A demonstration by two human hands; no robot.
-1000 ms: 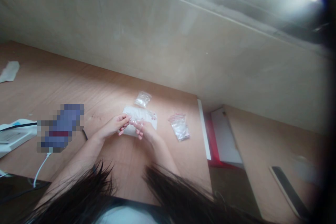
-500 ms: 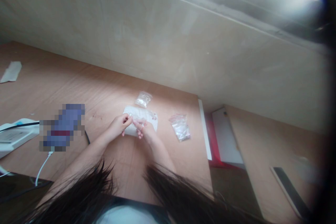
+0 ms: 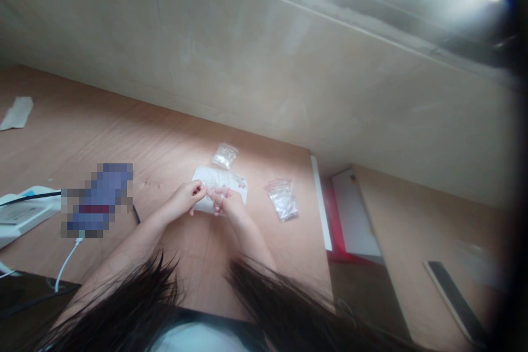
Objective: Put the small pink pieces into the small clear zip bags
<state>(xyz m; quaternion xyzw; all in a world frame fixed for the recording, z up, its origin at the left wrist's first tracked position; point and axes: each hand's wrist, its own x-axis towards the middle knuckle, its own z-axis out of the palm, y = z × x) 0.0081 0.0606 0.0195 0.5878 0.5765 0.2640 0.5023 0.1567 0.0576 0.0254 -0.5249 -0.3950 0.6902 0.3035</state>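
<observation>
Over a white sheet (image 3: 202, 173) on the wooden table, my two hands meet at the fingertips. My left hand (image 3: 193, 195) has thumb and index finger pinched together; whatever they hold is too small to make out. The fingers of my right hand (image 3: 226, 201) are also pinched, close against the left fingertips, and what is in them cannot be told. Small reddish bits (image 3: 241, 182) lie on the sheet's right part. Just behind the sheet is a small clear zip bag (image 3: 225, 155) with pale contents. To the right lies another zip bag (image 3: 282, 200) with a reddish seal strip.
On the left are a blurred-out blue object (image 3: 101, 198) with a white cable (image 3: 64, 264) and a white device (image 3: 28, 212). A torn paper piece (image 3: 18, 113) lies at far left. A wall (image 3: 247, 66) runs behind the table. A dark flat bar (image 3: 454, 300) rests on the right-hand surface.
The small pale thing that showed above my left fingertips is no longer visible. Both hands stay over the sheet, with the fingers shifted slightly. The bags lie as before.
</observation>
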